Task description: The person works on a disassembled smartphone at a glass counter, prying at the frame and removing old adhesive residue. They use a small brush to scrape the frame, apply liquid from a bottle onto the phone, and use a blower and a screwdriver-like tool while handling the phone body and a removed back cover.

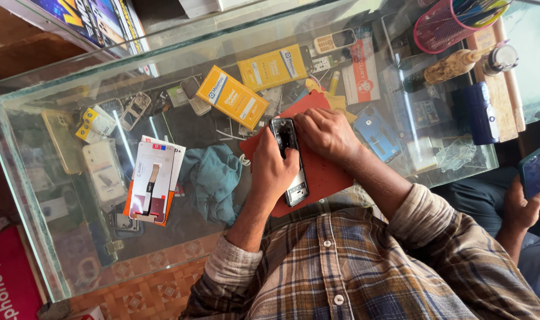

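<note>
Red rubber work mat point(323, 178) under an opened black smartphone point(289, 155); left hand point(274, 169) clamps it, right hand point(324, 133) presses its edge. Reassembly unfinished, by the look.

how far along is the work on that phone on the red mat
Done: the dark slim phone lies on the flat red mat, its lower end showing bare silver innards, so a cover seems off. In hand: the left hand grips it while the right hand presses at its top edge. Left: the white parts packet nearby lies untouched.
</note>
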### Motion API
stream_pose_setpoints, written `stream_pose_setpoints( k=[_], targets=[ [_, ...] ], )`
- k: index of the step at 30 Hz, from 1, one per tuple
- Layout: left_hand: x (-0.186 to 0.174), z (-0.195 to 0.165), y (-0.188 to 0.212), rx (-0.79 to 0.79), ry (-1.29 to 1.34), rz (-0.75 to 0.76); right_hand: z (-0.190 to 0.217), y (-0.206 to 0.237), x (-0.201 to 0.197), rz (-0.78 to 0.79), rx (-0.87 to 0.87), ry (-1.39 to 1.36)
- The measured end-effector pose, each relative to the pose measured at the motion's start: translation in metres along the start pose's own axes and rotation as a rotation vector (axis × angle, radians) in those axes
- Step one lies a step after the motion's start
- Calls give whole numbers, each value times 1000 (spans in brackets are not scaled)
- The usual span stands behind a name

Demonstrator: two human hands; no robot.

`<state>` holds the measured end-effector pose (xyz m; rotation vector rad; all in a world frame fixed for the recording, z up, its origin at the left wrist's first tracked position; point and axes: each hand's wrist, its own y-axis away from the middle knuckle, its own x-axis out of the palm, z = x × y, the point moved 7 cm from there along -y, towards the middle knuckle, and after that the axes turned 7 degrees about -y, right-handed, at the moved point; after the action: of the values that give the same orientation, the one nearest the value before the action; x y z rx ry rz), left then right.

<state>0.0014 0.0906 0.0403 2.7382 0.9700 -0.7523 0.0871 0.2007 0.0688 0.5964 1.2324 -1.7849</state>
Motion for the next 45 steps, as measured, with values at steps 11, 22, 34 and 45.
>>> stream_pose_setpoints(
  k=[11, 22, 34, 45],
  targets=[
    [-1, 3, -1, -48, 7, 0, -6, -3, -1, -4, 103, -59],
    [-2, 2, 1, -1, 29, -18, -8, 5, 6, 7, 46, -41],
    [-1, 4, 0, -64, 20, 17, -8, 7, 8, 16, 26, -45],
    [-3, -1, 0, -38, 57, 9, -2, 4, 7, 100, -15, 10]
  ],
)
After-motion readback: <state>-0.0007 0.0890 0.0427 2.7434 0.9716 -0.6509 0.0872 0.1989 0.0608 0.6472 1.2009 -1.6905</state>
